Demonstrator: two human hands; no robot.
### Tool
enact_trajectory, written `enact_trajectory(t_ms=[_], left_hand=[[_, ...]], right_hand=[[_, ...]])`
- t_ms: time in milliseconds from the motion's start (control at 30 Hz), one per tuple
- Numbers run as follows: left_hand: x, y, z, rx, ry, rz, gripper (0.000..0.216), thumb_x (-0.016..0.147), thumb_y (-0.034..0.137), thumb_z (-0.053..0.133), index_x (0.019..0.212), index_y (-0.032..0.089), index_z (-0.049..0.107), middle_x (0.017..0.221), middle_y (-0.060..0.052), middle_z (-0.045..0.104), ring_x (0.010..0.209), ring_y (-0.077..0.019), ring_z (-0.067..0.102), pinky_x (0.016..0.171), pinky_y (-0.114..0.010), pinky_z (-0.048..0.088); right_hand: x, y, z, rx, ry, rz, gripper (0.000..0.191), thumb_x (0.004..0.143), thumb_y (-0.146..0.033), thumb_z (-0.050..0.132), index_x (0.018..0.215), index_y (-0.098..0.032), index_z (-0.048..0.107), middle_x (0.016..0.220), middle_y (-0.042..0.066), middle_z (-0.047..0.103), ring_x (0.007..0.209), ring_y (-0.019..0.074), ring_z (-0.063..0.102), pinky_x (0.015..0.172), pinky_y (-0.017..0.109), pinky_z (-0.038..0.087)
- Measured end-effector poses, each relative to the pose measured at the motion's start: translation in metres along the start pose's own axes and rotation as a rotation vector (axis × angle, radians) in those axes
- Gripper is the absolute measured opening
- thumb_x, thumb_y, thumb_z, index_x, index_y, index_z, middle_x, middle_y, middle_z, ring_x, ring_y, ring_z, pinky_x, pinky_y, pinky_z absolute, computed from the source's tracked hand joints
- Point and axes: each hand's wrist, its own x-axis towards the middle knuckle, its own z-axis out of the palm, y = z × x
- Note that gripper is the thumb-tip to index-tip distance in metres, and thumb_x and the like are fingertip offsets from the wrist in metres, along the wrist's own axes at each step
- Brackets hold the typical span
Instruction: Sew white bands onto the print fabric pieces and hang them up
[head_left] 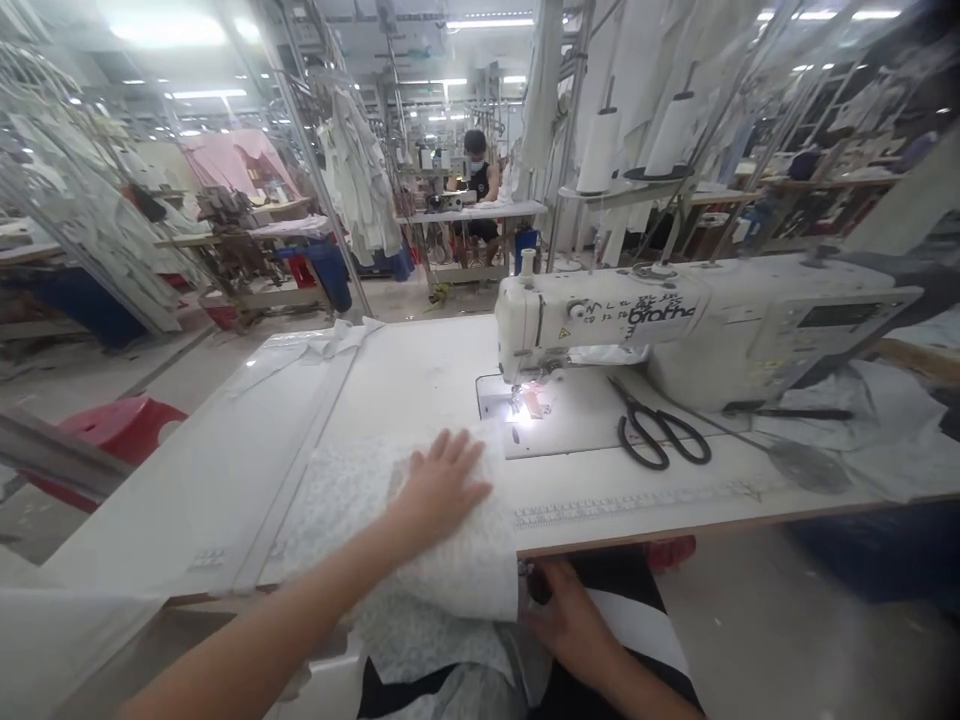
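Observation:
My left hand (439, 490) lies flat with fingers spread on a pale, faintly patterned piece of fabric (337, 500). This fabric covers the front of the white sewing table and hangs over its edge towards my lap. Just below the table edge, my right hand (570, 620) is bent beside the hanging cloth. Its fingers curl near a small dark part under the edge; what they hold is hidden. Beyond my left hand stands a white sewing machine (585, 320), its lamp lighting the needle area. Black-handled scissors (652, 435) rest on the table to the right.
A printed ruler strip (630, 500) runs along the table's front edge. Crumpled pale cloth (877, 420) lies at the right end. Thread cones (600, 150) stand behind the machine. A red stool (120, 430) is at the left. A person (476, 175) sits at another machine farther back.

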Motion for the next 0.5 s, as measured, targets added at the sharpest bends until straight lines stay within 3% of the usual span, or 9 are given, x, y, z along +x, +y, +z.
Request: enact_trajectory(t_ms=[67,133,267,333,500], left_hand=[[-0.01,0.017,0.008,0.007,-0.006,0.1,0.059,0.089,0.054,0.027,0.142,0.029,0.021,0.151,-0.004,0.016,0.137,-0.0332,0.007,0.103,-0.062,0.016],[-0.009,0.026,0.012,0.018,-0.004,0.118,0.06,0.088,0.055,0.028,0.141,0.027,0.022,0.15,-0.005,0.017,0.137,-0.0345,0.008,0.101,-0.063,0.018],[0.02,0.025,0.011,0.021,-0.002,0.086,0.062,0.088,0.057,0.026,0.141,0.025,0.024,0.15,-0.005,0.017,0.137,-0.0351,0.007,0.1,-0.065,0.018],[0.038,0.022,0.009,0.015,0.0,0.061,0.062,0.088,0.057,0.024,0.141,0.025,0.023,0.15,-0.006,0.016,0.137,-0.0353,0.006,0.101,-0.065,0.017],[0.057,0.021,0.008,0.033,0.024,0.027,0.062,0.089,0.055,0.025,0.142,0.023,0.022,0.151,-0.007,0.015,0.137,-0.0342,0.006,0.102,-0.062,0.017]], right_hand=[[0.011,-0.009,-0.005,0.109,-0.004,-0.057,0.065,0.064,-0.029,0.071,0.125,-0.022,0.05,0.128,0.011,0.048,0.122,0.0331,0.037,0.104,0.048,0.027],[0.014,-0.018,-0.007,0.235,-0.111,-0.122,0.065,0.062,-0.031,0.074,0.123,-0.023,0.054,0.129,0.01,0.05,0.122,0.0324,0.039,0.104,0.047,0.027],[0.008,-0.023,-0.002,0.431,-0.192,-0.145,0.034,0.075,-0.029,0.064,0.109,-0.025,0.065,0.112,0.004,0.062,0.107,0.0264,0.054,0.096,0.04,0.038],[0.006,-0.019,-0.001,0.438,-0.165,-0.092,0.023,0.081,-0.027,0.054,0.099,-0.024,0.068,0.099,0.002,0.067,0.096,0.0251,0.059,0.088,0.038,0.044],[0.008,-0.003,-0.019,0.21,-0.121,0.024,0.023,0.082,-0.023,0.047,0.087,-0.019,0.068,0.086,0.004,0.068,0.086,0.0256,0.062,0.079,0.036,0.048]])
